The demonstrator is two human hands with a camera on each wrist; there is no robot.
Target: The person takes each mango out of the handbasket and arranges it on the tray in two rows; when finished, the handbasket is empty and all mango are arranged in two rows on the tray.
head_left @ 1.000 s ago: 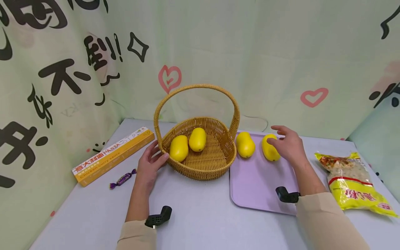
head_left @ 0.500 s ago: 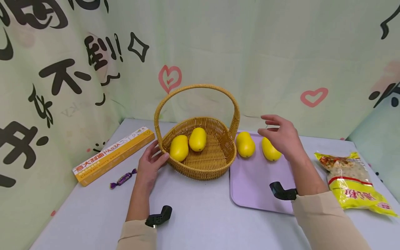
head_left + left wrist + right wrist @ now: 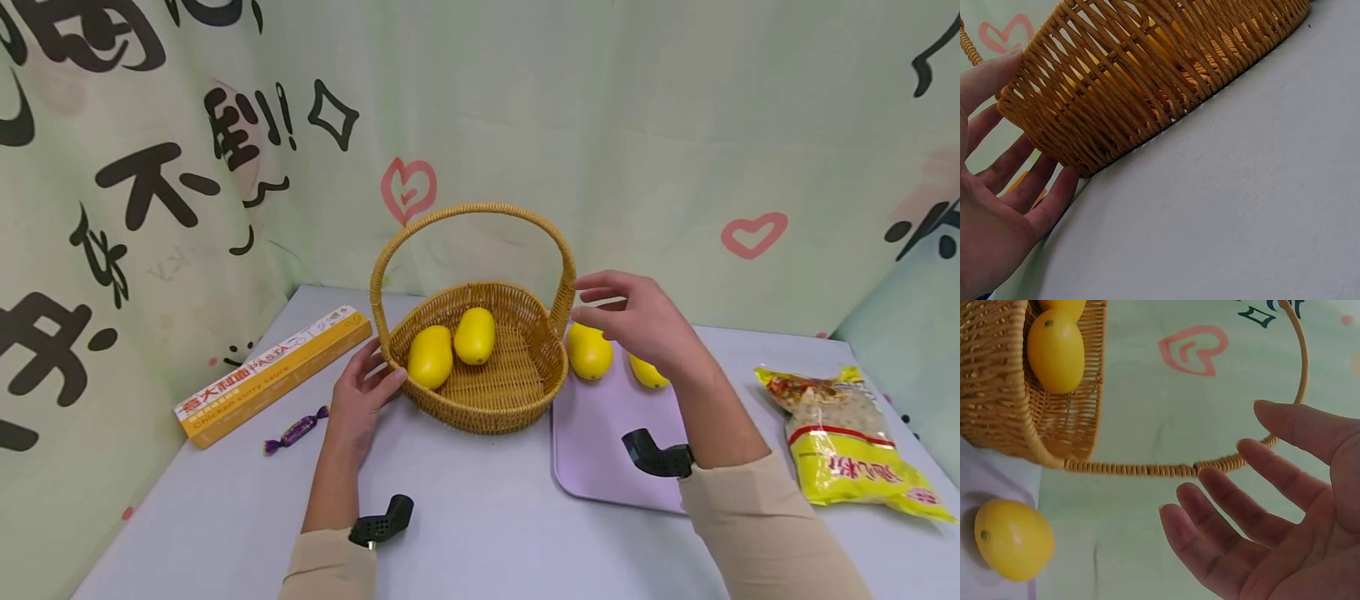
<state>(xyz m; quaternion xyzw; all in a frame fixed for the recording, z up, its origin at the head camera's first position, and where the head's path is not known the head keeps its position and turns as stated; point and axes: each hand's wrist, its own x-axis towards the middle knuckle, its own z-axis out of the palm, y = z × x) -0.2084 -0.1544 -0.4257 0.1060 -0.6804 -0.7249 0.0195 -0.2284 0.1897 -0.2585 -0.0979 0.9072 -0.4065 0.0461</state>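
Observation:
A wicker basket with a tall arched handle stands mid-table. Inside it lie two smooth, oblong yellow fruits, a left one and a right one. My left hand holds the basket's left side, thumb at the rim and fingers against the outer weave. Raised beside the right foot of the handle is my right hand, its fingers loosely extended with nothing in them. Below it on a lilac tray lie two more yellow fruits, one near the basket and another partly hidden by the hand.
At the left lie a pasta box and a purple wrapped candy. A yellow plastic food bag lies at the right. A printed curtain hangs behind the table.
My right hand has risen off the farther tray fruit and moved left toward the basket handle, holding nothing. The left hand, basket and fruits have stayed in place.

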